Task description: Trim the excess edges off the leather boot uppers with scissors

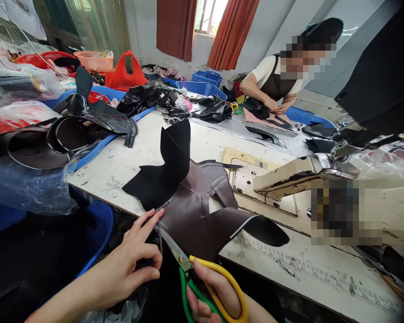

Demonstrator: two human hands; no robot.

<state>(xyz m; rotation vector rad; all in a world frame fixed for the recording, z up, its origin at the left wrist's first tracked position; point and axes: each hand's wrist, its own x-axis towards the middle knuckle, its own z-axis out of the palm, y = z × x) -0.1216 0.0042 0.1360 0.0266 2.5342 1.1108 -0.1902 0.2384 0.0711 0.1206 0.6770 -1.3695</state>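
Observation:
A dark brown leather piece point(185, 220), sewn with seams and black backing point(175, 148) folded up at the far left, lies over the table's front edge. My left hand point(134, 255) has two fingertips laid on the leather's left edge; its other fingers are bent, with the thumb apart from them. In my right hand point(218, 287) is a pair of scissors point(181, 259) with one yellow and one green handle. Their blades point up and left at the leather's near left edge, close under my left fingertips. The blade tips are partly hidden.
A sewing machine point(289, 177) stands on the white table point(94, 168) to the right. More brown leather pieces point(70, 134) fill a blue bin at left. Across the table, a co-worker point(272, 80) handles black pieces. A red bag point(126, 74) stands behind.

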